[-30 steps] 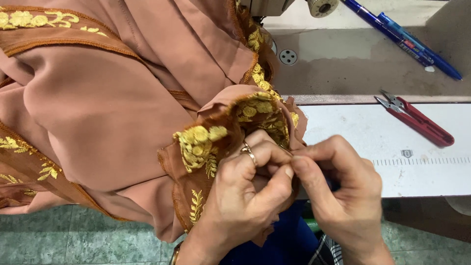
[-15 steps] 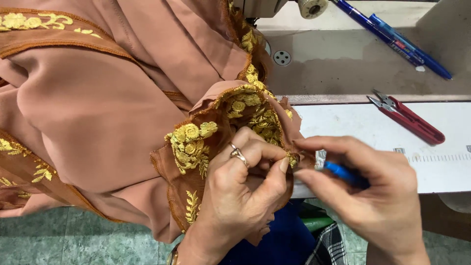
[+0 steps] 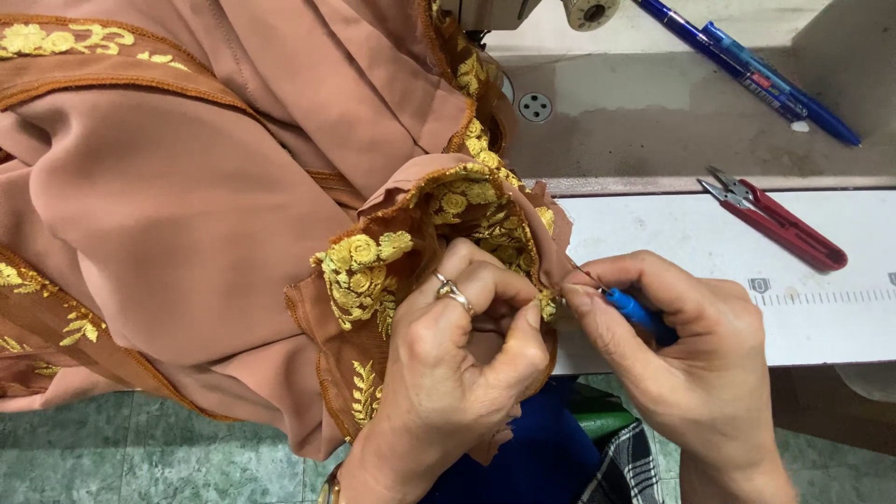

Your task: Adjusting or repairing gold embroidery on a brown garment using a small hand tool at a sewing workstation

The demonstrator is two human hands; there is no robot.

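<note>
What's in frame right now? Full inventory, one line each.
dusty-pink fabric with yellow floral embroidery: 1, pink and gold, fills left, bunched over the table edge
blue-handled pointed tool: 1, blue, in the right hand, tip at the embroidered hem
red-handled thread snips: 1, red with metal tips, on the white table, right
blue pens: 2, blue, side by side, top right
white table surface with ruler marks: 1, white, right
sewing machine base: 1, beige-grey, top centre
green tiled floor: green, bottom left
left hand: 1, ring on a finger, pinching the hem
right hand: 1, gripping the tool
</note>
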